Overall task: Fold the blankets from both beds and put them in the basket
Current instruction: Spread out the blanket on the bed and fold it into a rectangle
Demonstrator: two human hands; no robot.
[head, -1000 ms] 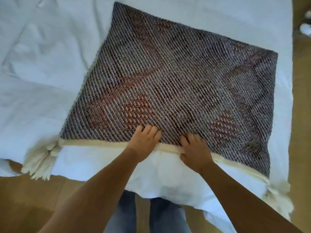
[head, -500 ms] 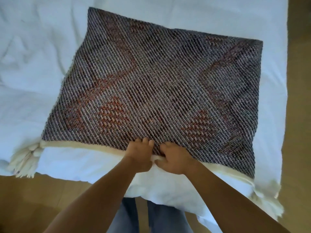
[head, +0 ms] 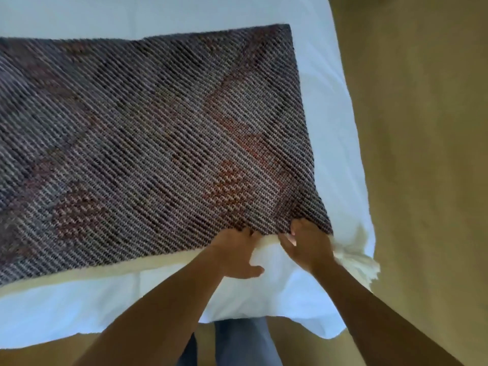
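Observation:
A dark woven blanket (head: 148,143) with reddish diamond patterns and a cream border lies folded flat on the white bed (head: 327,107). Cream tassels (head: 356,260) hang off its near right corner. My left hand (head: 237,253) rests on the near cream edge, fingers tucked against the fabric, thumb spread. My right hand (head: 307,241) is at the near right corner, fingers curled onto the blanket's edge. The basket is out of sight.
The bed's white sheet reaches to the right edge, where tan floor (head: 422,154) begins. My jeans-clad legs (head: 237,342) stand against the near side of the bed.
Both hands have slid right along the near edge, from its middle to the right corner. The view has shifted right, so the blanket's left end is cut off.

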